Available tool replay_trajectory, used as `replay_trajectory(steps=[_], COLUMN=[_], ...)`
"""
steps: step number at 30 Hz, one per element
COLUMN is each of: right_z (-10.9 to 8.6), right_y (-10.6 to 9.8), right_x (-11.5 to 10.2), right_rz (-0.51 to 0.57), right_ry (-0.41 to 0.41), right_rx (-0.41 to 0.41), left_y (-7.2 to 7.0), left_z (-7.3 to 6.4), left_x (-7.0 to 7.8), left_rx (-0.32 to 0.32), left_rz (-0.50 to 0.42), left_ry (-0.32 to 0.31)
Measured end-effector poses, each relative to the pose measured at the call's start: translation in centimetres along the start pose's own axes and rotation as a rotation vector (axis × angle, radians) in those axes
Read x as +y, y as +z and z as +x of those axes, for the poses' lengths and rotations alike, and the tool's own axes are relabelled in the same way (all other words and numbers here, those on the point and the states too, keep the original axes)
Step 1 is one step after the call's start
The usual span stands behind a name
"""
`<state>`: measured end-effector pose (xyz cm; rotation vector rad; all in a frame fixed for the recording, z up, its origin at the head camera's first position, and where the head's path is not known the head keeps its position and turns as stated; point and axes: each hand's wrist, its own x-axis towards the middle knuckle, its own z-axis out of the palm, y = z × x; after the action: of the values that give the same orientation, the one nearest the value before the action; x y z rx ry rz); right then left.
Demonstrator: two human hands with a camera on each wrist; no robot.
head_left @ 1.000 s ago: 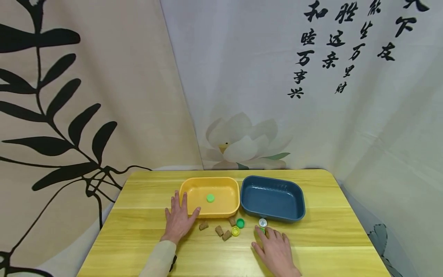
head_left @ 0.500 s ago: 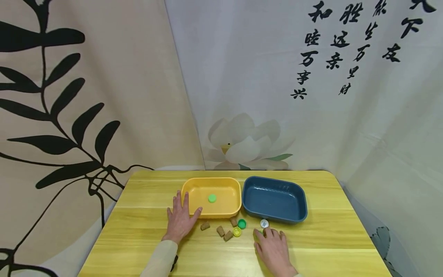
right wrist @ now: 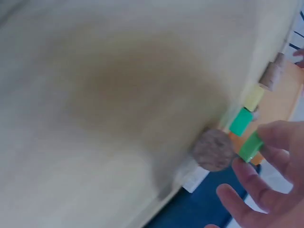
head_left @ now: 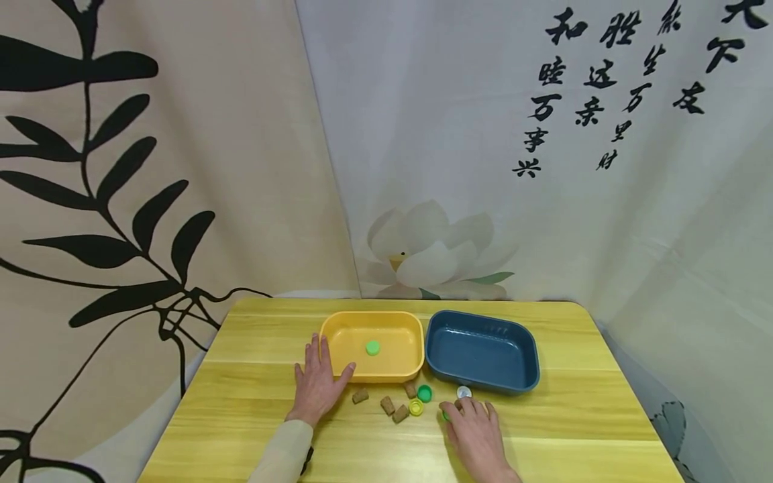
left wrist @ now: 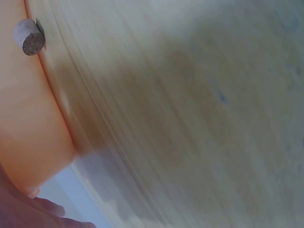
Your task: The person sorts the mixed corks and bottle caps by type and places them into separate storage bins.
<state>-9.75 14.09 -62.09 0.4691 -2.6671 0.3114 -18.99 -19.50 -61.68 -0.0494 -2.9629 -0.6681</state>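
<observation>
Cap (head_left: 372, 347) inside yellow tray (head_left: 395, 350), blue tray (head_left: 483, 350) alongside

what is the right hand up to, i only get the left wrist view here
Observer: In the right wrist view, the right hand pinches a light green cap at its fingertips.
Operator: ok and is anything inside the yellow tray, i just see its outer wall
Observer: Yes, the head view shows a light green disc lying on its floor.
</observation>
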Motion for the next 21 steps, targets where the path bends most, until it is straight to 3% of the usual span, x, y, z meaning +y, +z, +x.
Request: replay_trajectory(steps=[6,16,21], right_z=[1.1,4.4,6.1], right_y=[-0.9,-2.1,-2.3], right_x=[-0.6,-2.9,-3.7], right_rz=[0.057,0.158,0.180], right_ry=[-0.054,-0.057,-0.071], right_rx=[0.103,0.086,0.094], left_y=[0.2,-0.3,-0.6], left_z=[0.0,0.1,0.1], left_x=[0.1,0.2,0.0], left_rx=[-0.006,-0.056,-0.046], left_rz=[0.008,0.027,0.014], left_ry=[-0.003,-0.030,-0.037])
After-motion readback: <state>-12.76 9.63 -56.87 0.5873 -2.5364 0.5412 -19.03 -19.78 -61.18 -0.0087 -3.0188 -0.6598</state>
